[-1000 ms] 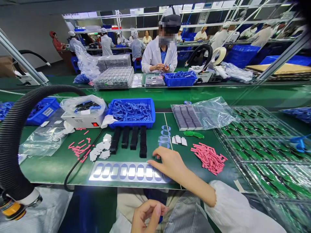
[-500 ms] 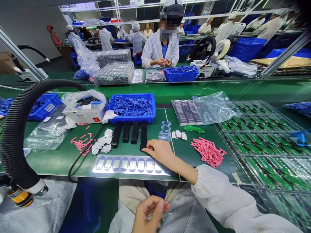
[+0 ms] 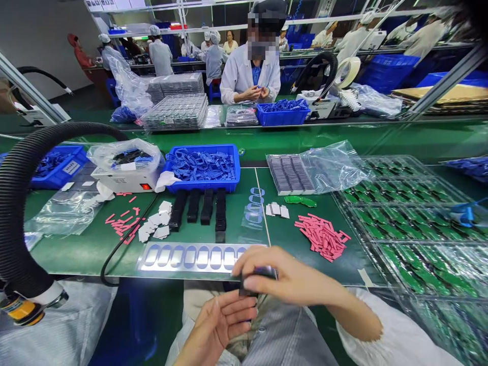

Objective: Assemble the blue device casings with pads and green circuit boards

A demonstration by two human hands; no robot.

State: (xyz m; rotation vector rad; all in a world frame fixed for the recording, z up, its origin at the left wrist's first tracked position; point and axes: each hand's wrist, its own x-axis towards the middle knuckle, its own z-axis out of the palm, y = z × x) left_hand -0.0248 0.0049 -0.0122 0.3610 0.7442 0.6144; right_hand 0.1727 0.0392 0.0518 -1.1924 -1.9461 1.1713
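Observation:
My right hand [image 3: 284,277] is pinched round a small black block [image 3: 254,279], held above my lap just off the table's near edge. My left hand [image 3: 219,323] lies below it, palm up with fingers stretched out, holding nothing. Ahead on the green table lie a shiny strip of oval cut-outs [image 3: 192,257] and rows of black blocks [image 3: 200,207]. The rightmost row ends with one block [image 3: 220,236] standing slightly apart.
A blue bin of blue parts [image 3: 203,166], a white device [image 3: 125,178], pink strips [image 3: 322,236], white tabs [image 3: 154,227], clear trays of green boards [image 3: 412,223] and a bagged tray [image 3: 292,174] cover the table. A black hose [image 3: 23,203] arcs at left. A person works opposite.
My right hand took a black block from the end of the rightmost row and drew it back toward my lap. My left hand rose and opened beneath it.

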